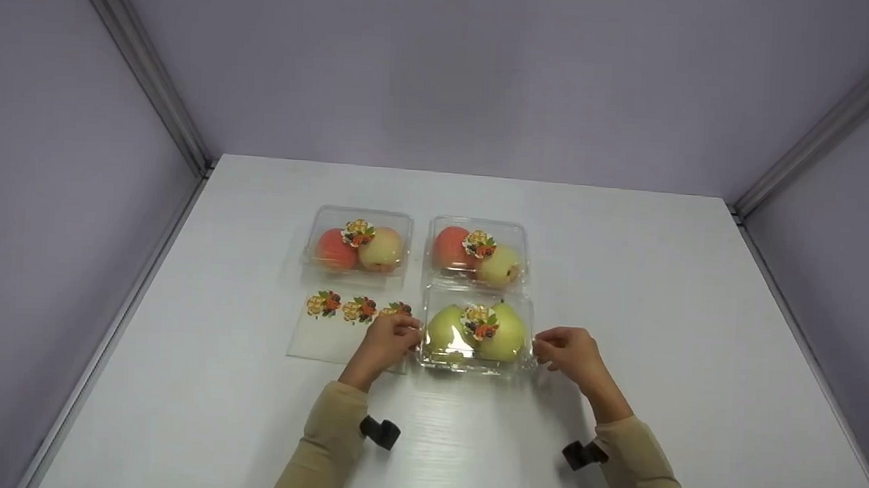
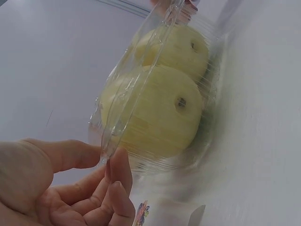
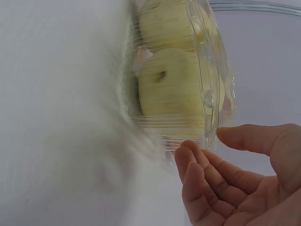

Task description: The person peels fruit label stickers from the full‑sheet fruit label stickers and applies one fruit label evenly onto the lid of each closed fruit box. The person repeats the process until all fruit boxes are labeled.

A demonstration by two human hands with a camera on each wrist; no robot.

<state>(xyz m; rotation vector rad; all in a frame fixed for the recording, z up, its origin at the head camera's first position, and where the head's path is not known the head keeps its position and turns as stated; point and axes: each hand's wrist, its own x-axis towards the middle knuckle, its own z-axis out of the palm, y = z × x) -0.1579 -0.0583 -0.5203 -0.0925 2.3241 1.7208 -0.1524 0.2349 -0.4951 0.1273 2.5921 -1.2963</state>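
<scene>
A clear plastic clamshell box point(image 1: 466, 367) with two green-yellow pears point(image 1: 507, 344) stands closed in front of me. A round fruit sticker point(image 1: 480, 322) is on its lid. My left hand point(image 1: 386, 341) pinches the box's rim at its left side between thumb and fingers. At the opposite side my right hand point(image 1: 572, 356) pinches the rim as well. Both wrist views show the pears point(image 2: 153, 113) through the ribbed wall, with thumb and fingertips meeting at the edge. Beside the left hand lies a sticker sheet point(image 1: 320, 344) bearing three fruit stickers point(image 1: 359, 310), one partly covered by that hand.
Behind stand two more clear boxes, each with a sticker on its lid: the left box point(image 1: 326, 217) and the right box point(image 1: 519, 237) hold a red and a pale fruit each. All rest on a white table point(image 1: 659, 298) walled by grey panels point(image 1: 456, 76).
</scene>
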